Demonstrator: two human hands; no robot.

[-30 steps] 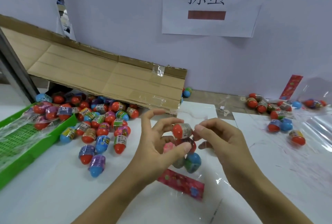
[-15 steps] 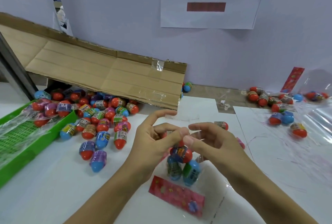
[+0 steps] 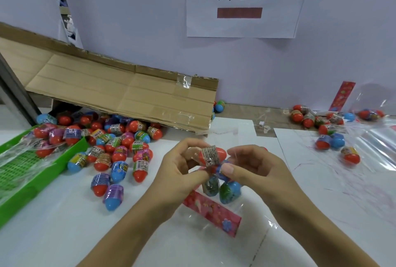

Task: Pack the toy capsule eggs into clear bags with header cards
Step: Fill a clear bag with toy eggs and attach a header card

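A red capsule egg [image 3: 212, 155] with a grey label lies sideways between my fingertips, above the mouth of a clear bag [image 3: 246, 208]. My left hand [image 3: 182, 172] grips the egg from the left with curled fingers and thumb. My right hand [image 3: 257, 170] pinches the bag's upper edge, its thumb pressing on a blue and red egg inside. Several eggs [image 3: 227, 190] sit in the bag above its red header card [image 3: 212, 213], which rests on the white table.
A heap of loose eggs [image 3: 120, 151] lies to the left, under a leaning cardboard sheet [image 3: 128, 93]. A green tray [image 3: 27, 172] with bagged eggs is at far left. More eggs [image 3: 330, 140], clear bags [image 3: 372, 146] and a header card [image 3: 342, 96] lie at right.
Half a second ago the red egg was tucked out of sight between my hands; now it shows again at my fingertips. The bag has stayed under my hands.
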